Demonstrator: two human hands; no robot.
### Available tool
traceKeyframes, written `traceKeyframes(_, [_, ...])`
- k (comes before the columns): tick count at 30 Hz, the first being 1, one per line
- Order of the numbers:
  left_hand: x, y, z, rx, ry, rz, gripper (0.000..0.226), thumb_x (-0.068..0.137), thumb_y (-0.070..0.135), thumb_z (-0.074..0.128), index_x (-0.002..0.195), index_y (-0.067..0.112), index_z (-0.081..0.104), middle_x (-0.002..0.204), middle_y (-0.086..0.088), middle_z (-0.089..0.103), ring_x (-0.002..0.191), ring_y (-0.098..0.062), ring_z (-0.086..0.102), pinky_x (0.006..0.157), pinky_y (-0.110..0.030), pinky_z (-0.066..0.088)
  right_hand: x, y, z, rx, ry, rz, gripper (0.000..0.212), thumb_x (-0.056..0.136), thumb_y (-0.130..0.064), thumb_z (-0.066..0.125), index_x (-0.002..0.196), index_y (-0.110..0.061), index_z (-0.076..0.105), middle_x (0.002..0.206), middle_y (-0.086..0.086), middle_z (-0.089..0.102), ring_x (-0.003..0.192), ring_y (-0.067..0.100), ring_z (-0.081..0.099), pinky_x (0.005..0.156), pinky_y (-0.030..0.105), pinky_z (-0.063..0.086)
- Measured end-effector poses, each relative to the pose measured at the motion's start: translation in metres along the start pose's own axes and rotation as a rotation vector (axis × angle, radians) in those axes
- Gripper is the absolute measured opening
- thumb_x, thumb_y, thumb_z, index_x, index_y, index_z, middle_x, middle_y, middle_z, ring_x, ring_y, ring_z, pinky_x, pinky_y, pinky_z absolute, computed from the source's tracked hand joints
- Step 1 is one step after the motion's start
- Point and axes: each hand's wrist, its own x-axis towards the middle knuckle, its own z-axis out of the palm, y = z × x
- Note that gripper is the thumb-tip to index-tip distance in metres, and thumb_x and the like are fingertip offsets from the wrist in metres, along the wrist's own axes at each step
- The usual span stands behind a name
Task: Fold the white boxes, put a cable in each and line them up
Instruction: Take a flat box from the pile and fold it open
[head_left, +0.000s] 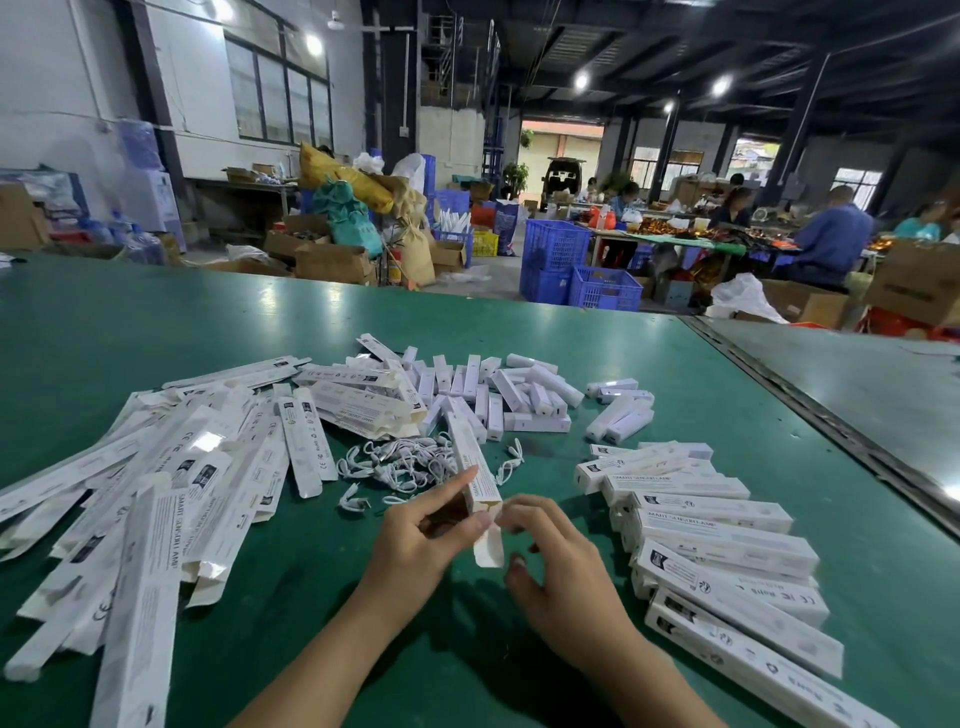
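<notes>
Held box: a long, narrow white box (470, 457) is raised just above the green table (156, 322), in front of the person at the centre; its far end points away over the cable heap; its near end is open, brown card shows inside, and a white end flap (491, 545) hangs down from it
Left hand: the left hand (431, 525) clamps the box's near end; index finger along the side, thumb across the mouth
Right hand: the right hand (556, 561) is just beside the flap with bent fingers, fingertips (511, 514) at the flap's fold; whether it pinches the flap or only touches it I cannot tell
Flat boxes: a loose heap of unfolded white boxes (156, 493) sprawls over the left of the table, overlapping at many angles
Finished boxes: folded boxes (727, 540) lie side by side in a row on the right, running from the middle of the table toward the near edge; some are stacked on others
Cables: a tangle of small white cables (410, 462) lies between the flat heap and the held box; a few strays lie nearer the left hand
Writing: "SMART SENSOR LAMP" reads on several boxes; CE marks and small icons show on others; finer print is too small to read
Other things: a scatter of short white sticks (493, 395) lies beyond the cables; past the table stand blue crates (582, 270) and cardboard cartons (332, 260); people (831, 234) sit at a far bench on the right
</notes>
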Motion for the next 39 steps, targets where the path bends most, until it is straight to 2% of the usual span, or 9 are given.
traceKeyframes(2, [0.0008, -0.0007, -0.0016, -0.031, 0.005, -0.02, 0.043, 0.065, 0.052, 0.08, 0.104, 0.062, 0.067, 0.09, 0.002, 0.072, 0.085, -0.004, 0.064, 0.085, -0.016, 0.051, -0.0003, 0.0001, 0.0004, -0.047, 0.015, -0.049, 0.039, 0.082, -0.017, 0.068, 0.115, -0.032, 0.054, 0.141, -0.019, 0.045, 0.118, 0.004, 0.056, 0.087, 0.026, 0.053])
traceKeyframes(5, [0.0002, 0.0007, -0.0014, -0.03, 0.012, -0.036, 0.037, 0.07, 0.047, 0.085, 0.102, 0.059, 0.07, 0.097, 0.001, 0.076, 0.092, -0.001, 0.067, 0.085, -0.014, 0.05, 0.0012, -0.002, 0.0013, -0.021, 0.03, -0.066, 0.031, 0.087, -0.02, 0.07, 0.116, -0.026, 0.062, 0.146, -0.016, 0.045, 0.12, 0.006, 0.058, 0.091, 0.025, 0.052])
traceKeyframes(9, [-0.0017, 0.0037, 0.0004, -0.095, 0.012, -0.055, 0.035, 0.075, 0.036, 0.072, 0.11, 0.042, 0.07, 0.102, 0.017, 0.075, 0.098, 0.007, 0.066, 0.083, -0.008, 0.046, 0.0039, -0.0053, 0.0012, -0.03, 0.131, -0.117, 0.017, 0.091, -0.023, 0.065, 0.107, -0.018, 0.069, 0.129, -0.008, 0.063, 0.107, 0.011, 0.066, 0.083, 0.033, 0.056])
traceKeyframes(13, [-0.0018, 0.0023, 0.002, -0.088, 0.002, -0.063, 0.027, 0.087, 0.025, 0.066, 0.111, 0.036, 0.07, 0.091, 0.016, 0.075, 0.092, 0.006, 0.066, 0.083, -0.008, 0.046, 0.0024, -0.0046, 0.0024, -0.031, 0.182, -0.074, 0.022, 0.091, -0.022, 0.066, 0.111, -0.016, 0.065, 0.108, -0.007, 0.069, 0.092, 0.011, 0.068, 0.074, 0.034, 0.057])
traceKeyframes(17, [-0.0018, -0.0005, 0.0032, -0.082, -0.013, -0.064, 0.033, 0.094, 0.006, 0.062, 0.11, 0.033, 0.07, 0.106, 0.029, 0.071, 0.108, 0.011, 0.062, 0.086, -0.006, 0.045, 0.0039, -0.003, 0.005, -0.011, 0.256, -0.07, 0.019, 0.087, -0.02, 0.068, 0.106, -0.015, 0.068, 0.105, -0.007, 0.072, 0.089, 0.01, 0.07, 0.071, 0.034, 0.059])
traceKeyframes(26, [-0.0017, -0.0005, 0.0039, -0.071, 0.019, -0.029, 0.031, 0.091, 0.007, 0.066, 0.11, 0.031, 0.07, 0.101, 0.027, 0.073, 0.1, 0.011, 0.065, 0.08, -0.005, 0.046, 0.0037, 0.0018, 0.0071, 0.015, 0.28, -0.119, 0.017, 0.087, -0.016, 0.069, 0.102, -0.016, 0.077, 0.111, -0.003, 0.073, 0.09, 0.013, 0.072, 0.071, 0.036, 0.06])
traceKeyframes(29, [-0.0023, 0.0007, 0.0051, -0.073, 0.027, -0.018, 0.027, 0.084, 0.021, 0.07, 0.105, 0.037, 0.072, 0.104, 0.024, 0.073, 0.103, 0.01, 0.064, 0.082, -0.006, 0.046, 0.0027, 0.0027, 0.007, 0.042, 0.304, -0.096, 0.014, 0.086, -0.013, 0.07, 0.097, -0.015, 0.077, 0.107, -0.004, 0.073, 0.088, 0.012, 0.072, 0.071, 0.036, 0.059])
traceKeyframes(35, [-0.0026, 0.0008, 0.0022, -0.12, -0.06, -0.006, 0.027, 0.078, 0.029, 0.077, 0.101, 0.042, 0.076, 0.111, 0.018, 0.073, 0.109, 0.003, 0.065, 0.084, -0.008, 0.048, 0.0019, -0.0005, 0.0066, 0.128, 0.341, -0.038, 0.013, 0.076, -0.003, 0.081, 0.083, -0.013, 0.076, 0.095, -0.008, 0.073, 0.086, -0.002, 0.068, 0.075, 0.023, 0.057])
traceKeyframes(39, [-0.0026, 0.0005, -0.001, -0.133, -0.143, -0.02, 0.048, 0.062, 0.043, 0.09, 0.107, 0.046, 0.074, 0.11, 0.01, 0.075, 0.103, -0.009, 0.07, 0.084, -0.016, 0.052, 0.001, -0.0005, 0.0041, 0.183, 0.323, 0.027, 0.016, 0.076, -0.002, 0.08, 0.086, -0.013, 0.074, 0.091, -0.011, 0.071, 0.081, -0.001, 0.066, 0.073, 0.017, 0.053])
